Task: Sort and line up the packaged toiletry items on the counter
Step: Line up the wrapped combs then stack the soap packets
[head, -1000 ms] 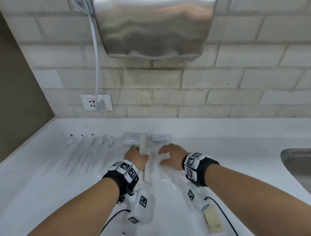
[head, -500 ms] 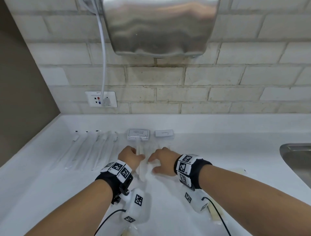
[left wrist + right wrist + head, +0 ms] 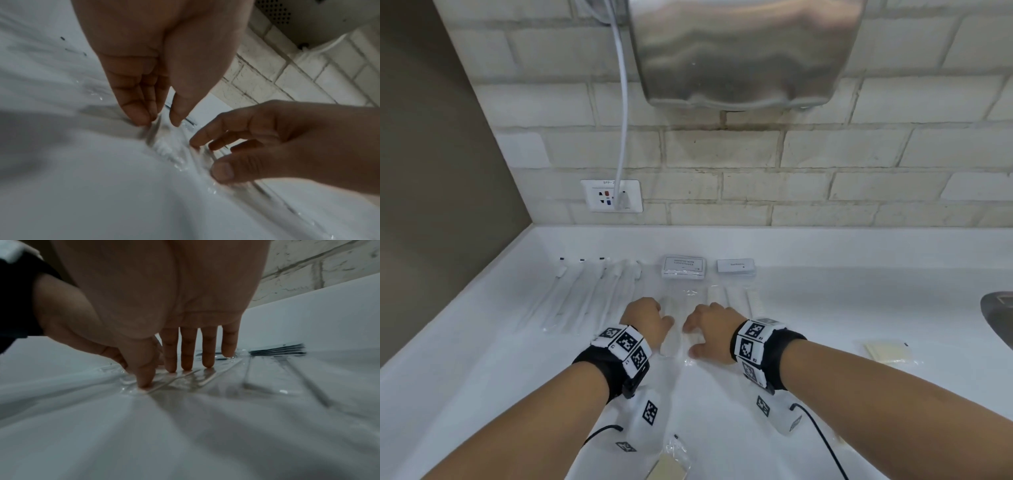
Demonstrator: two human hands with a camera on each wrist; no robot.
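Observation:
A long comb in clear wrap [image 3: 670,330] lies on the white counter [image 3: 482,342] between my hands. My left hand [image 3: 650,318] pinches its left edge between thumb and fingertips [image 3: 139,116]. My right hand [image 3: 705,330] presses straight fingers [image 3: 187,360] and thumb on the wrap beside it. Wrapped toothbrushes [image 3: 585,294] lie in a row on the left. More wrapped combs [image 3: 734,299] lie to the right. Behind them sit a shampoo sachet stack [image 3: 683,267] and a toothpaste stack [image 3: 736,266].
A cream packet [image 3: 888,351] lies loose at the right, another [image 3: 667,469] near the front edge. A metal sink [image 3: 1000,315] is at the far right. A hand dryer [image 3: 743,51] hangs on the brick wall above a socket [image 3: 613,196].
Both hands have slid the wrapped comb a little to the left, nearer the toothbrush row. The head view has shifted so the cream packet at the right shows.

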